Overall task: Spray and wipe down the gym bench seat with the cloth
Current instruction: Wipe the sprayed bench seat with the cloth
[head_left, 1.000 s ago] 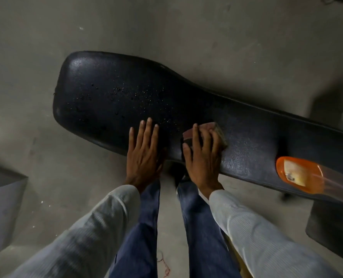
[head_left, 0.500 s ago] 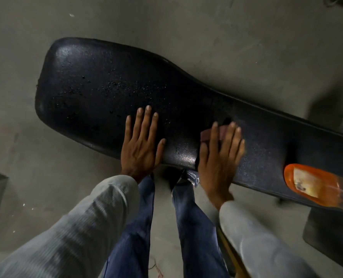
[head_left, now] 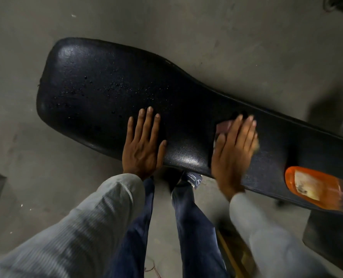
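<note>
the wiping step is in hand: the right hand (head_left: pixel 233 153) lies flat, fingers (head_left: pixel 244 129) stretched out and close together, pressing the cloth (head_left: pixel 223 127) onto the black bench seat (head_left: pixel 106 93), the cloth peeking out beside the fingertips and under the palm. the left hand (head_left: pixel 143 145) rests flat with fingers spread, holding nothing, bracing the near edge. droplets (head_left: pixel 116 87) sit beyond the left fingertips, so the next stroke likely calls for carrying the cloth there; the orange spray bottle (head_left: pixel 315 187) lies on the seat past the right hand's little-finger side.
</note>
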`<state>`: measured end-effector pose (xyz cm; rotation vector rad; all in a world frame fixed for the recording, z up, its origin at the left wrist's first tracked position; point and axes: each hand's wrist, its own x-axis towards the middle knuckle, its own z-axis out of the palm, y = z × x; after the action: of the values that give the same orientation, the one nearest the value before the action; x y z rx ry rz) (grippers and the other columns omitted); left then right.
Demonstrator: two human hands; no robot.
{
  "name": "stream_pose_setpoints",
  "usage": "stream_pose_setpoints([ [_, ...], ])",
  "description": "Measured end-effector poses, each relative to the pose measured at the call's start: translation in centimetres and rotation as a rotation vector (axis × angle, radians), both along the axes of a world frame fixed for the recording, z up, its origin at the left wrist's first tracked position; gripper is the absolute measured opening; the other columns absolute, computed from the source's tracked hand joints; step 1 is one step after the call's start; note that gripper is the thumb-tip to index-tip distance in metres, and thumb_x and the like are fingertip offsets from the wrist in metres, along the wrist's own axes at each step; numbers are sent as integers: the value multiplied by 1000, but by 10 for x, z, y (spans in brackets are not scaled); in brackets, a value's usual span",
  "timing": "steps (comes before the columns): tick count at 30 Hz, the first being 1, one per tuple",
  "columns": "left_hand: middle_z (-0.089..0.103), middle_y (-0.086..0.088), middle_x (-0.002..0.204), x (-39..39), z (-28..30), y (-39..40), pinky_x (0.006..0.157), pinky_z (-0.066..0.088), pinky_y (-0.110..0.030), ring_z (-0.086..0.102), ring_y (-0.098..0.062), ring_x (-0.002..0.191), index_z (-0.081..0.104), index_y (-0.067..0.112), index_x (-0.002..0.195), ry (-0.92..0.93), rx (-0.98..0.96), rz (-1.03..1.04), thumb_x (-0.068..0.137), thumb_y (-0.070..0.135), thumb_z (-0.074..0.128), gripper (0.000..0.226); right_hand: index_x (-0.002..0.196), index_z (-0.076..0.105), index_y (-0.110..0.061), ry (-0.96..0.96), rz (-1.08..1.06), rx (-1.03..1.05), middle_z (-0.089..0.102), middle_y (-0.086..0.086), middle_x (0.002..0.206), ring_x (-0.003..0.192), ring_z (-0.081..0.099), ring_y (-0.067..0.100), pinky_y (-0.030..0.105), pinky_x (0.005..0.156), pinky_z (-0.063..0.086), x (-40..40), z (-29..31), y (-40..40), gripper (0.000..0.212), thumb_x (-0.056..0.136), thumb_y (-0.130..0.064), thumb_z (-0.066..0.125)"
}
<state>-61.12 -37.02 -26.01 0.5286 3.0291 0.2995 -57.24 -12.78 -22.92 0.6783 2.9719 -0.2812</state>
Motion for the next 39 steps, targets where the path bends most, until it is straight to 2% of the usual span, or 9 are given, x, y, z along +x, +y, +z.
stream_pose_setpoints([
  [4, 13, -18, 176, 1, -2, -1, 133, 11, -59, 8, -35, 165, 23, 5, 167, 4, -8, -2, 109, 44, 37, 71, 173, -1, -8, -156, 382, 47, -7, 20, 180, 167, -8, 37, 56, 137, 7, 45, 2, -83, 73, 114, -44, 24],
  [7, 18, -19, 175, 0, -4, 0, 133, 14, -58, 14, -36, 164, 29, 6, 165, 39, -12, 7, 110, 42, 31, 66, 173, 8, -12, -73, 598, -17, 0, 14, 181, 168, 0, 31, 51, 137, 8, -11, -7, -92, 70, 114, -41, 31],
  [11, 18, -18, 175, 1, -1, 1, 133, 12, -57, 13, -35, 165, 28, 6, 165, 36, 0, 12, 108, 37, 39, 66, 172, 23, -16, 21, 489, -35, 17, 13, 180, 168, 15, 33, 53, 135, 17, -74, -13, -16, 62, 114, -35, 32],
  [16, 18, -17, 176, 0, 2, 2, 133, 13, -57, 13, -34, 165, 27, 6, 166, 27, 10, 22, 108, 37, 38, 66, 173, 17, -14, -16, 14, 25, 12, 18, 180, 168, 12, 37, 60, 133, 16, 8, 1, 9, 62, 116, -37, 27],
  [20, 19, -18, 175, 1, 1, 1, 132, 14, -59, 13, -35, 165, 29, 5, 165, 24, 6, 20, 108, 38, 35, 66, 174, 7, -15, -146, 321, 24, 2, 17, 181, 169, 2, 36, 60, 134, 15, 51, 2, -62, 70, 114, -43, 29],
  [24, 19, -19, 175, 0, 0, 1, 132, 13, -59, 13, -36, 165, 30, 5, 165, 24, 8, 8, 108, 39, 31, 67, 173, 15, -16, -32, 739, -20, 12, 14, 181, 168, 12, 33, 54, 136, 13, -43, -12, -46, 68, 112, -39, 36],
  [29, 19, -18, 175, 0, 1, 0, 133, 12, -58, 13, -35, 165, 29, 5, 165, 27, -8, 10, 107, 38, 37, 67, 173, 20, -15, 25, 415, 29, 15, 16, 180, 168, 14, 33, 55, 135, 17, -94, -6, -13, 62, 117, -41, 27],
  [34, 17, -19, 176, 0, 1, 1, 133, 11, -58, 11, -36, 165, 27, 4, 166, 2, -17, 4, 107, 38, 34, 68, 173, -6, -14, -169, 747, 85, -15, 15, 180, 168, -12, 31, 52, 137, -2, 0, 2, -51, 76, 114, -46, 29],
  [39, 17, -18, 176, 0, -1, 0, 133, 12, -59, 11, -35, 165, 27, 5, 166, 9, -22, 0, 107, 39, 34, 68, 173, 19, -14, 19, 610, -3, 16, 15, 180, 168, 15, 32, 53, 136, 16, -88, -7, -35, 64, 115, -40, 30],
])
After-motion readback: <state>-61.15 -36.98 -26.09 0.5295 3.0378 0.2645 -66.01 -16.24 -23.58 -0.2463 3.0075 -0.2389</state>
